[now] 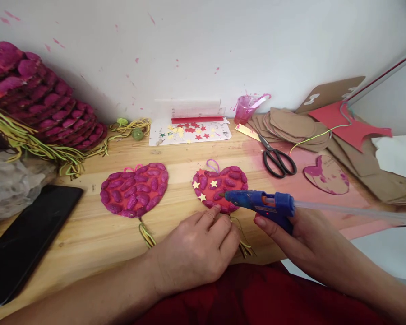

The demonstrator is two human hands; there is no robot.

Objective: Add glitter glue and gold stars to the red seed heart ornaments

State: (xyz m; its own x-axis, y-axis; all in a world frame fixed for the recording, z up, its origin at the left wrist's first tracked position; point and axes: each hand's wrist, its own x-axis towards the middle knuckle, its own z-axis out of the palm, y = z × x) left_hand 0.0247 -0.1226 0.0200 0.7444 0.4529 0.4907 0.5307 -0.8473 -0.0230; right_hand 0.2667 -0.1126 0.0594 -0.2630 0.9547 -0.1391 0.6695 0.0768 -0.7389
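My right hand (302,232) is wrapped round the grip of a blue hot glue gun (257,199), with a clear glue stick (345,211) trailing out its back. The nozzle points left, over the right part of a heart ornament (235,175) covered in magenta lumps. Pale yellow stars (214,183) and a red star (200,172) lie on that heart. With curled fingers, my left hand (203,241) holds the heart's lower edge; the fingertips are partly hidden. A second heart ornament (134,189), without stars, rests to the left, a yarn tassel (146,234) below it.
Black-handled scissors (279,160) and cardboard pieces (291,124) lie at right. A star-strewn paper (157,135) and a plastic cup (244,108) stand along the wall. Stacked magenta hearts (43,99) and a black phone (34,239) are on the left.
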